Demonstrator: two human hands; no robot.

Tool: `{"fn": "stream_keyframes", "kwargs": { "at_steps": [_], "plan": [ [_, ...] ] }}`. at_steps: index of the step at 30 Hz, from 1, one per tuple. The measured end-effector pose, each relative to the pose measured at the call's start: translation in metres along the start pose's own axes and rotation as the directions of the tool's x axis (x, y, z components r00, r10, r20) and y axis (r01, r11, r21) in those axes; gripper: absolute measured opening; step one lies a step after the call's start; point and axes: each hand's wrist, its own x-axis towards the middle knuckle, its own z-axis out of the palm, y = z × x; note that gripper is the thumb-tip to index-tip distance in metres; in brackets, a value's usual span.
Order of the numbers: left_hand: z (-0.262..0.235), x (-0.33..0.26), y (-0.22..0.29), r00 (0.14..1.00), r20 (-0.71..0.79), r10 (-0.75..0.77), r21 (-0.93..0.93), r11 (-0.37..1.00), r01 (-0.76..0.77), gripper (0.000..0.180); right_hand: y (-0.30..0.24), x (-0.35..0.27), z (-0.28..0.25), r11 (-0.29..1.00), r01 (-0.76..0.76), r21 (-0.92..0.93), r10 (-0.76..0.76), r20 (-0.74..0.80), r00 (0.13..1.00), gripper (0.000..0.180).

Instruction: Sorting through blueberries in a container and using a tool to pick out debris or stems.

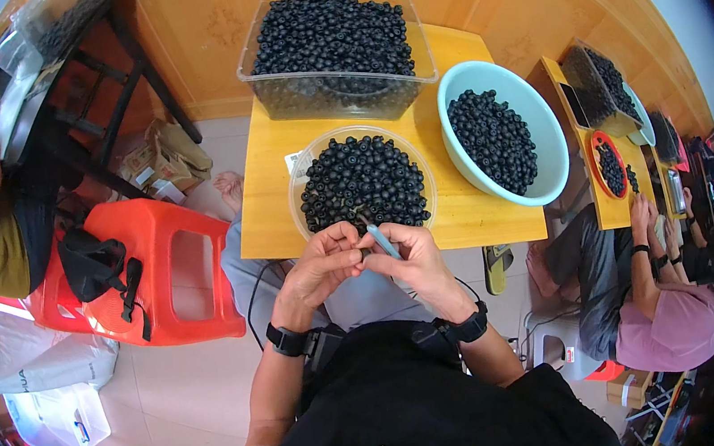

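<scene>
Small, round, black beads (361, 182) lie heaped, in the head view, inside a round, clear plastic tub (428, 173) near the front edge of a yellow wooden surface (484, 229). At the tub's near rim, the right hand (418, 262) grips a slim tool with a pale blue handle (384, 241); beside it the left hand (320, 268) has its fingertips drawn together, though whether around a bead I cannot tell. With fingertips this close to the tool, a slip could nick one, and a loose pinch could let a bead roll off the nearby edge. A forearm catching the rim might tip the tub.

Behind it stands a rectangular clear plastic bin (332, 100) of beads; rightward, a round light blue plastic basin (549, 143) holds more. Wood-toned panelled wall (205, 26) rises beyond, pale tiled floor (182, 399) below. Left stands a red plastic stool (131, 218); right sits a co-worker in pink (673, 330).
</scene>
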Motion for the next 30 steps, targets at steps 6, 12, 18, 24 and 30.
{"fn": "stream_keyframes", "kwargs": {
  "at_steps": [6,12,18,24,30],
  "plan": [
    [0.015,0.003,0.006,0.995,-0.097,0.024,0.083,0.996,-0.016,0.016,0.006,-0.001,-0.027,0.939,0.121,-0.322,-0.132,-0.012,0.991,0.017],
    [0.002,-0.001,0.026,0.892,-0.353,0.282,0.427,0.897,-0.115,0.017,-0.02,0.013,-0.135,0.768,0.181,-0.614,-0.544,-0.477,0.691,0.018],
    [-0.005,0.014,0.01,0.858,-0.319,0.403,0.751,0.66,-0.031,0.015,-0.035,0.015,-0.18,0.464,-0.2,-0.863,-0.698,-0.495,0.517,0.029],
    [0.007,0.03,-0.012,0.864,-0.029,0.503,0.995,-0.069,0.073,0.024,-0.021,0.01,-0.142,0.479,-0.05,-0.876,-0.714,-0.423,0.558,0.022],
    [0.014,0.033,-0.017,0.884,-0.066,0.462,0.986,-0.107,0.13,0.019,-0.007,0.005,-0.117,0.519,0.026,-0.855,-0.689,-0.4,0.604,0.018]
  ]
}}
